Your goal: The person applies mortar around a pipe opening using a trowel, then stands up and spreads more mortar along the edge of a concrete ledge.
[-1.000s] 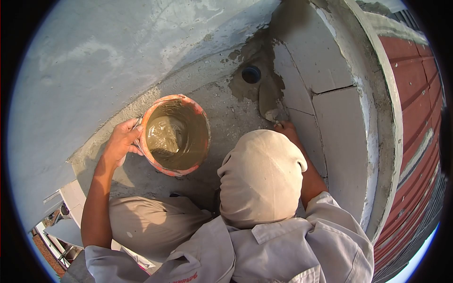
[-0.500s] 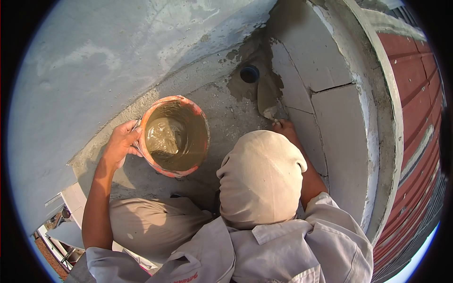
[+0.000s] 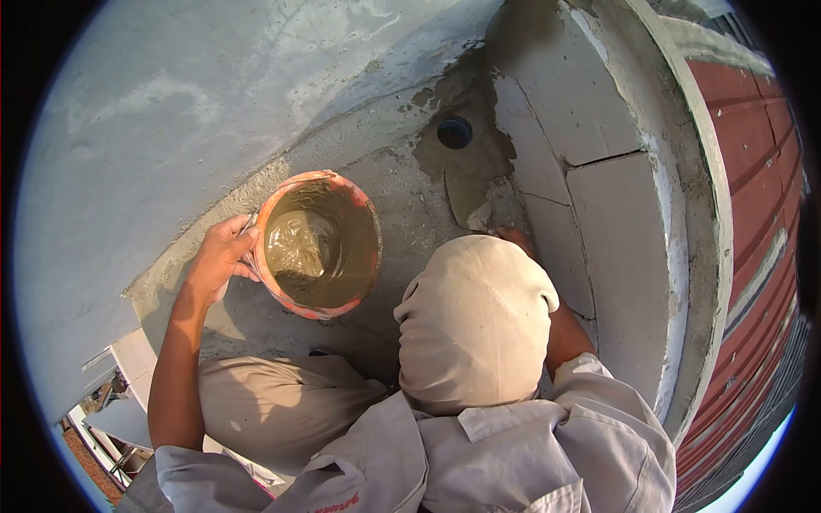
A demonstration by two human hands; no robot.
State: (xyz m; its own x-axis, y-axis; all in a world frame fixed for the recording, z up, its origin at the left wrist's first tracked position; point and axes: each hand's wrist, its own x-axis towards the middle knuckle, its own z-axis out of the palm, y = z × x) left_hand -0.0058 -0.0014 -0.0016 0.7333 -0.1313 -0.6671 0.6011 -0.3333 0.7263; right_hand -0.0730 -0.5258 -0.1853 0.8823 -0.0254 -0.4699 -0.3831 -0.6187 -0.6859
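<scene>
My left hand [image 3: 224, 258] is closed on the left side of the rim of an orange bucket [image 3: 369, 214], thumb at the edge. The bucket tips so that its mouth faces up toward the camera, and wet grey-brown cement slurry [image 3: 295, 244] lies inside. Partly hidden by the cap, my right hand [image 3: 517, 240] is closed at the near end of a trowel [image 3: 468, 198]. The trowel's blade is coated with mortar and lies low over the floor, pointing toward a round dark pipe opening [image 3: 454, 132]. Wet mortar [image 3: 492, 158] darkens the floor around that opening.
A grey plastered wall [image 3: 188, 111] rises on the left. Pale blocks [image 3: 629, 205] form a low wall on the right, with a concrete ledge [image 3: 697, 231] and red roofing sheets [image 3: 753, 179] beyond. A beige cap [image 3: 475, 329] covers part of the view.
The trowel blade has shifted left and slightly toward me, away from the block wall. My right hand has dropped further behind the cap. The left hand and bucket are nearly still.
</scene>
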